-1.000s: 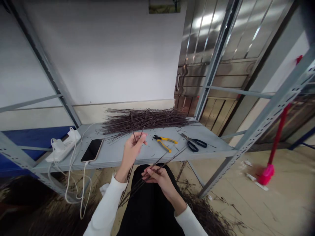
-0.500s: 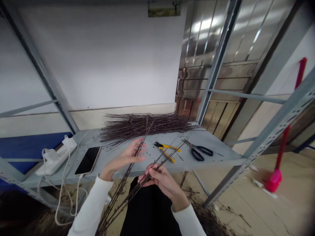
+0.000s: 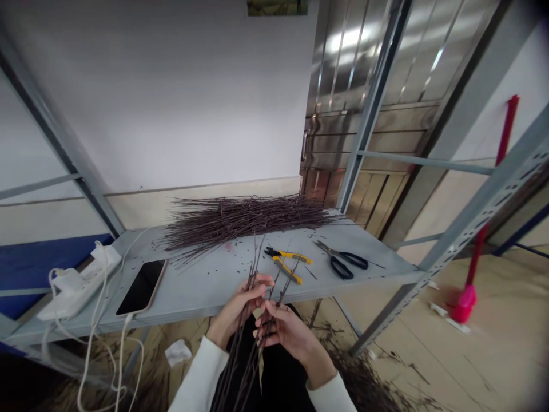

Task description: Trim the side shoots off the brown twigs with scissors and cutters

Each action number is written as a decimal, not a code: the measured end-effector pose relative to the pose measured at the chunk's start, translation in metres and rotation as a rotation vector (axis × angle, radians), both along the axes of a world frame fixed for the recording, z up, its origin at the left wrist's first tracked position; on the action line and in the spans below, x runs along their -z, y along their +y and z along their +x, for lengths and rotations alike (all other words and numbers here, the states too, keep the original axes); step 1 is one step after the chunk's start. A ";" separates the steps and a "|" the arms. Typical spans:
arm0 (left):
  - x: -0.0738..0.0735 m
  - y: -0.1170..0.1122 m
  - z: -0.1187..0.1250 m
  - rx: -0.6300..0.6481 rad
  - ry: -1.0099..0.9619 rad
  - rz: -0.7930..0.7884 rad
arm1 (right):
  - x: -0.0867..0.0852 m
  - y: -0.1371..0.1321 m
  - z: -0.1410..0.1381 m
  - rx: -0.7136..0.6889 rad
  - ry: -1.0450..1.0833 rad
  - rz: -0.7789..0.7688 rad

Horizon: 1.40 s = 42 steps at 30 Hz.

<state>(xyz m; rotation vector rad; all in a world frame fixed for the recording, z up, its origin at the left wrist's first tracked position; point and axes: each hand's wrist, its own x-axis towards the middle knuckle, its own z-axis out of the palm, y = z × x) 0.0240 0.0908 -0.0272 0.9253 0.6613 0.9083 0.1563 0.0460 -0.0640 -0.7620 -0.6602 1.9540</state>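
My left hand (image 3: 241, 310) and my right hand (image 3: 285, 331) are close together in front of the shelf edge, both closed around a loose bunch of thin dark twigs (image 3: 253, 337). The twigs stand roughly upright, and their lower ends drop out of view past my lap. Behind them, a large heap of similar twigs (image 3: 244, 220) lies across the grey metal shelf (image 3: 206, 286). Yellow-handled pliers (image 3: 285, 264) and black-handled scissors (image 3: 343, 262) lie on the shelf, beyond and to the right of my hands.
A black phone (image 3: 141, 287) on a white cable and a white power strip (image 3: 79, 283) lie at the shelf's left. Grey shelf uprights (image 3: 484, 212) frame the space. Twig scraps (image 3: 360, 380) and a crumpled tissue (image 3: 178, 352) lie on the floor.
My left hand has closed onto the twigs and moved right, next to my right hand. The twigs now form one more upright bunch, and the view has shifted slightly.
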 end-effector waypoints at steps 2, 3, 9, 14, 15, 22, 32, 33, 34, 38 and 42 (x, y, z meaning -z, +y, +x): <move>-0.001 -0.004 0.006 -0.037 0.029 0.012 | -0.001 -0.002 0.005 0.010 -0.073 0.001; -0.001 -0.006 0.009 -0.051 0.043 0.014 | -0.002 -0.004 0.007 0.015 -0.106 0.005; 0.004 -0.009 0.019 -0.118 0.081 -0.005 | -0.009 -0.007 0.010 0.014 -0.204 0.061; -0.001 -0.014 0.020 -0.244 0.018 -0.036 | -0.003 -0.013 0.051 0.024 -0.366 0.204; -0.004 -0.016 0.019 -0.262 0.001 -0.055 | 0.002 -0.015 0.066 0.034 -0.407 0.234; -0.025 -0.029 0.007 -0.279 -0.102 -0.111 | 0.032 0.002 0.181 0.600 -0.803 0.367; -0.037 -0.041 0.002 -0.215 -0.119 -0.096 | 0.026 0.096 0.224 0.572 -1.763 0.621; -0.038 -0.043 0.001 -0.214 -0.122 -0.097 | 0.025 0.101 0.226 0.537 -1.808 0.615; -0.038 -0.044 0.001 -0.213 -0.125 -0.098 | 0.025 0.105 0.229 0.506 -1.851 0.602; -0.035 -0.048 -0.002 -0.214 -0.138 -0.106 | 0.017 0.110 0.245 0.403 -2.007 0.532; -0.031 -0.047 -0.004 -0.217 -0.138 -0.103 | 0.005 0.107 0.253 0.245 -2.080 0.505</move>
